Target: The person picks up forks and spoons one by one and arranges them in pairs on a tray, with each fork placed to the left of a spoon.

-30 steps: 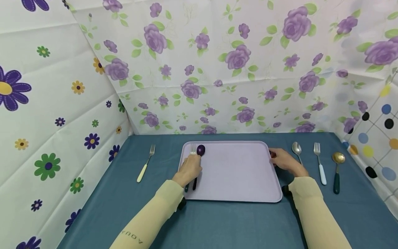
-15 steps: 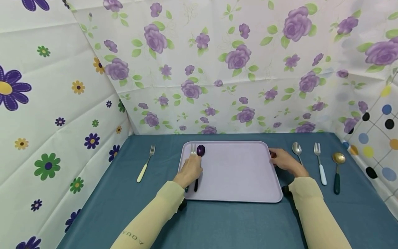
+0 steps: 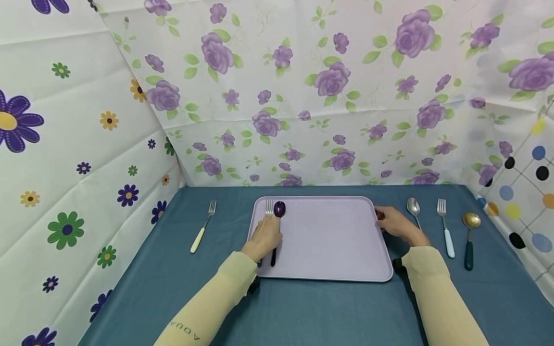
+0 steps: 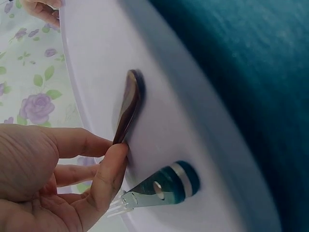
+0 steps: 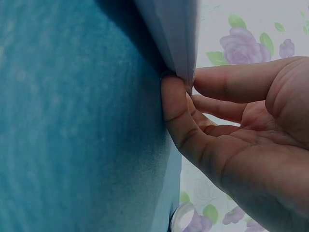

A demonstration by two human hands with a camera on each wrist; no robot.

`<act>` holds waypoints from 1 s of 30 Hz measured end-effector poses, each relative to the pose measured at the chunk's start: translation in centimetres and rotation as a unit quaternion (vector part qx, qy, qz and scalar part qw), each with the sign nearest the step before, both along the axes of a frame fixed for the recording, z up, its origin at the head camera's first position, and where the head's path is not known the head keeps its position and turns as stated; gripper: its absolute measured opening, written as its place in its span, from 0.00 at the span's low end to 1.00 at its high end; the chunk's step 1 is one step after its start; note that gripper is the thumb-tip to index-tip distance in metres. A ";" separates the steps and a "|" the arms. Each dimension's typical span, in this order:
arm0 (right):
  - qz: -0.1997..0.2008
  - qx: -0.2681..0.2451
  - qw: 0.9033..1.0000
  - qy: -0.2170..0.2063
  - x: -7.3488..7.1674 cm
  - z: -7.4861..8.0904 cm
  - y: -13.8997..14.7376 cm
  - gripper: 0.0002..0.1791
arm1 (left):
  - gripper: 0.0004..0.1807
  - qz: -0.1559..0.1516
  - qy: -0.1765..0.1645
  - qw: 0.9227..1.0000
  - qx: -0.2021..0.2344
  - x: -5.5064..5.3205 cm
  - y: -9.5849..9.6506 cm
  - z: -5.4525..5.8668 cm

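Note:
A lilac rectangular tray lies on the table. Near its left side, my left hand pinches the dark handle of a spoon with a purple bowl. Thumb and forefinger meet on that handle in the left wrist view. Beside the spoon, a fork also lies on the tray, its middle hidden under the hand; its dark green handle shows at close range. At the tray's right edge, my right hand grips the rim between thumb and fingers.
Left of the tray lies a fork with a cream handle. On the right are a silver spoon, a fork with a pale blue handle and a gold spoon with a green handle. Flowered cloth hangs behind the table.
The spoon's handle end has shifted slightly to the right, with a very small movement of my left hand. My right hand keeps its place on the tray's edge.

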State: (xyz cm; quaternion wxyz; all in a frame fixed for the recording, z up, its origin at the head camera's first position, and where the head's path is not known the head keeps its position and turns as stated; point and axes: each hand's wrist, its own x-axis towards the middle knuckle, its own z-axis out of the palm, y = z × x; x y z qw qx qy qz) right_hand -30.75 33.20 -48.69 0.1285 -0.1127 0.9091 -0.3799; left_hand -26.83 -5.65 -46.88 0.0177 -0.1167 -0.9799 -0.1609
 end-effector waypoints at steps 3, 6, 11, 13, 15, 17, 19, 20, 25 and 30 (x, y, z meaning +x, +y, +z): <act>0.001 0.003 1.000 0.000 0.0 0.0 0.1 0.32 | 0.01 0.000 -0.001 1.000 0.002 0.0 0.0 0.0; -0.001 0.004 1.000 -0.004 0.0 0.1 0.0 0.32 | 0.01 -0.004 0.000 1.000 0.004 0.0 -0.1 0.0; -0.004 0.007 1.000 -0.011 0.0 0.0 0.0 0.32 | 0.02 -0.010 -0.007 1.000 0.011 0.1 -0.1 0.1; -0.005 0.008 1.000 -0.010 0.0 0.0 0.0 0.32 | 0.02 -0.010 -0.010 1.000 0.012 0.1 -0.1 0.1; -0.005 0.007 1.000 -0.009 0.1 -0.1 0.0 0.32 | 0.02 -0.009 -0.014 1.000 0.012 0.1 -0.1 0.2; -0.005 0.007 1.000 -0.007 0.1 -0.1 0.0 0.31 | 0.02 -0.007 -0.017 1.000 0.012 0.1 -0.1 0.2; -0.006 0.008 1.000 -0.006 0.1 -0.1 0.0 0.31 | 0.02 -0.005 -0.023 1.000 0.014 0.1 -0.1 0.2; -0.005 0.008 1.000 -0.006 0.1 0.0 -0.1 0.31 | 0.01 -0.004 -0.026 1.000 0.014 0.1 -0.1 0.2; -0.005 0.009 1.000 -0.006 0.0 -0.1 0.0 0.32 | 0.02 -0.004 -0.024 1.000 0.011 0.1 -0.3 0.4; -0.004 0.008 1.000 -0.005 -0.1 -0.2 0.0 0.32 | 0.02 -0.010 -0.003 1.000 0.013 0.1 -0.3 0.5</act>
